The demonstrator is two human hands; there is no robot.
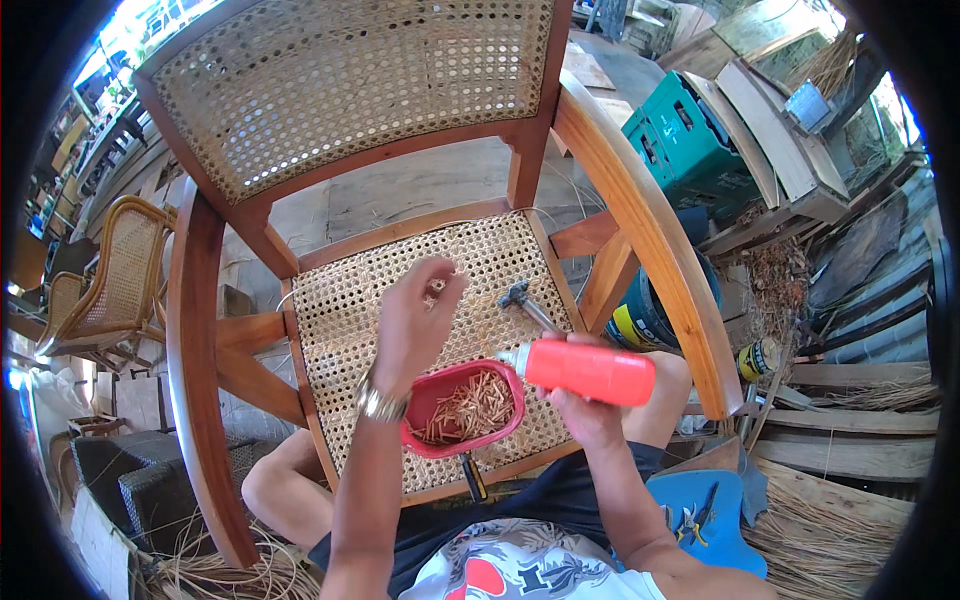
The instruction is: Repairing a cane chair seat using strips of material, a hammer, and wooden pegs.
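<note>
In my right hand (585, 412) is a red squeeze bottle (605, 372), tipped on its side with its pale nozzle toward the left. My left hand (412, 318) is raised over the woven cane seat (340, 300) of a wooden armchair. Its fingers curl round a few small pale pieces that look like wooden pegs (436, 288). Below it, a red oval tub (415, 441) holds many short wooden pegs (475, 407). A hammer (530, 303) lies on the seat, its handle end hidden behind the bottle. A black and yellow tool handle (473, 478) sticks out below the tub.
Curved wooden armrests (655, 230) flank the seat, with the cane backrest (350, 90) beyond. A blue stool top (715, 525) with pliers (697, 520) stands at my right. A green crate (690, 145) is at the back right, a rattan chair (120, 270) at the left.
</note>
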